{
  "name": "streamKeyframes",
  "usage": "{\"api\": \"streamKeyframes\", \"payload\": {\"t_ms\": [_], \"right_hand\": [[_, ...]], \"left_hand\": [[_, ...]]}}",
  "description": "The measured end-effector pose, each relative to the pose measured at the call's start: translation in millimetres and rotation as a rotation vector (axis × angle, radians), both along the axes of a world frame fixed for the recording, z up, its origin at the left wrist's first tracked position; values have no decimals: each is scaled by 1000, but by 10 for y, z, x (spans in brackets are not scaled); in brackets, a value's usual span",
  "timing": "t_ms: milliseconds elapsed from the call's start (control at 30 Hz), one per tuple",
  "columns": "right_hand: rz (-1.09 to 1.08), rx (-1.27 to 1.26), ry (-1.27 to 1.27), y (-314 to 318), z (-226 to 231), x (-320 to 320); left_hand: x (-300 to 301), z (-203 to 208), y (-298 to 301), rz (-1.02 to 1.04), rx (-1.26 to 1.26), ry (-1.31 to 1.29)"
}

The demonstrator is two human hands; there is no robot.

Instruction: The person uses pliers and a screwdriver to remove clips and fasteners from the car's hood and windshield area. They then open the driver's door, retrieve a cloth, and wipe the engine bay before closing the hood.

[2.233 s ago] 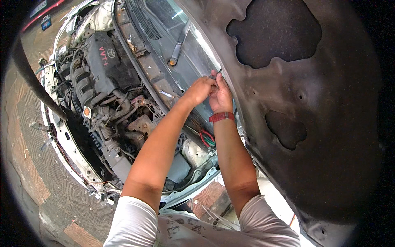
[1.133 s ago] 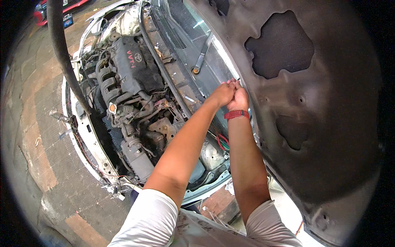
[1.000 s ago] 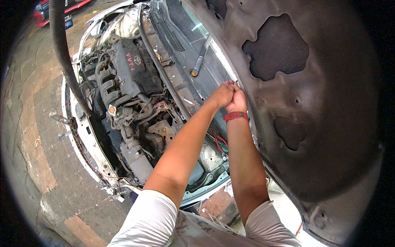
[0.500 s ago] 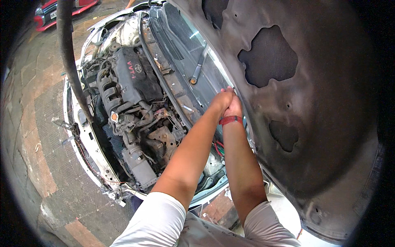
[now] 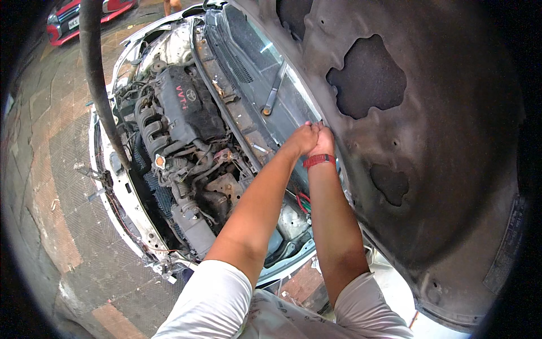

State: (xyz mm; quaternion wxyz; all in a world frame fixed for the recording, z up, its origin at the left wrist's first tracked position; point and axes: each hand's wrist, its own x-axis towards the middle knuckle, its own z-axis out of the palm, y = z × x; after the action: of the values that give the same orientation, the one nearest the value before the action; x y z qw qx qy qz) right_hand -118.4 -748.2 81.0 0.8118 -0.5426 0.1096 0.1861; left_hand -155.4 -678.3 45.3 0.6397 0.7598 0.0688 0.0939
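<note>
Background engine cover [image 5: 192, 116] bears red lettering [image 5: 181, 97]; left hand [image 5: 303, 139] touches right hand [image 5: 325, 141].

Wristband's [image 5: 319, 160] bright red, sleeves [image 5: 223, 291] plain white. Hood [image 5: 457, 147] underside is a murky brown-grey, with near-black pad [image 5: 375, 79] showing through the cutouts. Glass [image 5: 297, 96] reads pale bluish grey, wiper [image 5: 275, 90] grey with an orange-brown pivot. Engine cover's [image 5: 186, 116] charcoal with red lettering, filler cap's [image 5: 160, 162] orange. Red and green wires [image 5: 303, 201] too. White body [image 5: 122, 189], textured grey floor [image 5: 84, 226] with brown patches, and a red car [image 5: 58, 35] out back.
</note>
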Motion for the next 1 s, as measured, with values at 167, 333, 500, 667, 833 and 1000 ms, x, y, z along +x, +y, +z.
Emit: {"api": "streamKeyframes", "payload": {"t_ms": [167, 333, 500, 667, 833, 1000], "right_hand": [[-54, -4, 48, -206, -173, 229], [-38, 13, 60, -34, -51, 106], [-27, 72, 28, 87, 95, -114], [-48, 94, 36, 49, 27, 65], [21, 64, 84, -69, -31, 231], [32, -23, 119, -8, 49, 150]], "left_hand": [[-328, 345, -50, -41, -45, 106], [-512, 364, 25, 14, 51, -34], [-439, 263, 97, 16, 82, 112], [-438, 211, 173, -1, 152, 124], [-486, 118, 148, -25, 239, -93], [-529, 183, 199, -151, 313, 25]]}}
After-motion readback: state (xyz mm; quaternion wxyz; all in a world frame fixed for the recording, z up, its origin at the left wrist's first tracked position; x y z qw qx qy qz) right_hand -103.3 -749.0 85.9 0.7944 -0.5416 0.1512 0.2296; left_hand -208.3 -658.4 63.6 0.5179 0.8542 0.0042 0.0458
